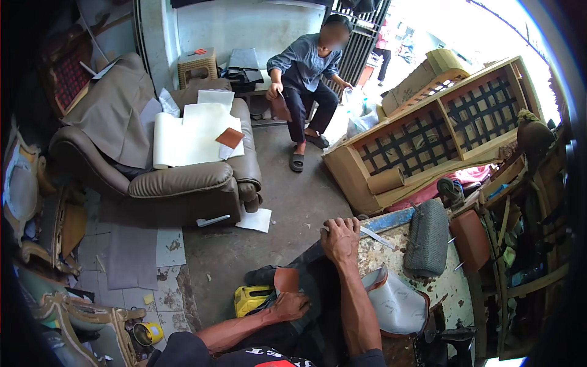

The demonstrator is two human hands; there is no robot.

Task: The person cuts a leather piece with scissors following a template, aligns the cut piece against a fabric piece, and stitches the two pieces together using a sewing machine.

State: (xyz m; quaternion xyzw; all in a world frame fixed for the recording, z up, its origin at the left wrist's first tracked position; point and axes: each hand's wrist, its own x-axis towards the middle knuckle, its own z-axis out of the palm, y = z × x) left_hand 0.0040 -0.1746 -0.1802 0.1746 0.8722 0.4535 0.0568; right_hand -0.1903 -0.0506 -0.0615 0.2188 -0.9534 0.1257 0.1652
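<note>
My left hand (291,306) holds a small piece of orange-brown leather (285,279) above my dark-clothed lap, beside a yellow object (244,300). My right hand (340,240) has its fingers curled over the near corner of a worn, blue-edged workbench (391,219). A white strip (376,237) lies just right of it on the bench, near a grey textured padded piece (426,238). A pale, shiny padded piece (394,306) with brown edging lies beside my right forearm, near black metal machinery (452,336).
A seated person (309,67) ahead holds brown material and a plastic bag. A leather armchair (177,186) with cream sheets stands left, a webbed sofa frame (416,147) right. Chair frames (92,318), a yellow can (147,332) and grey material (131,263) are at lower left.
</note>
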